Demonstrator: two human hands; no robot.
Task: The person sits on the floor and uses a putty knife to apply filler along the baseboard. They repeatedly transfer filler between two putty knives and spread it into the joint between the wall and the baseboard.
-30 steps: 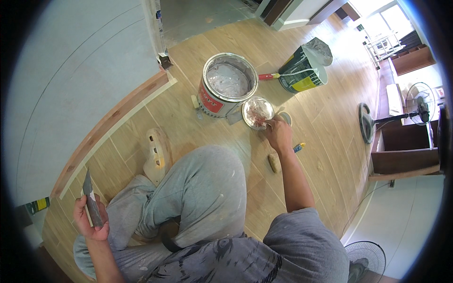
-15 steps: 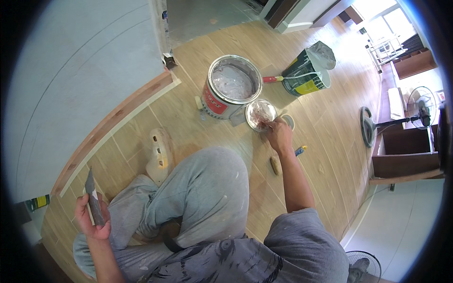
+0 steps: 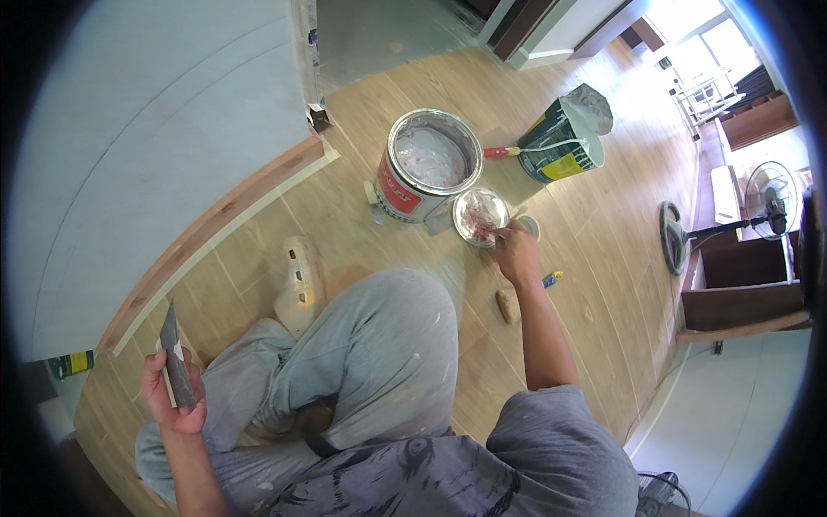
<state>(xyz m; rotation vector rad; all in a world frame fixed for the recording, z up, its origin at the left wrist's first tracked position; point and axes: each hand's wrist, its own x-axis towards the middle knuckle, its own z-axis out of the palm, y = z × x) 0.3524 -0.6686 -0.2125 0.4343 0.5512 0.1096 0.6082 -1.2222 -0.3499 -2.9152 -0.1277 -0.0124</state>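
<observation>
Lid (image 3: pixel 481 215) by your right hand (image 3: pixel 517 254), whose grip I can't tell, may skid if pushed; your left hand (image 3: pixel 168 414) grasps a scraper (image 3: pixel 176 366).

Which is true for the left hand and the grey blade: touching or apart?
Touching. The head view shows the grey blade held in the left hand, thumb on one side, fingers on the other.

can (image 3: pixel 399 194): silver, red | lid (image 3: pixel 479 209): silver, smears seemingly reddish | scraper (image 3: pixel 178 372): grey | bucket (image 3: pixel 542 140): dark green, yellow
</observation>
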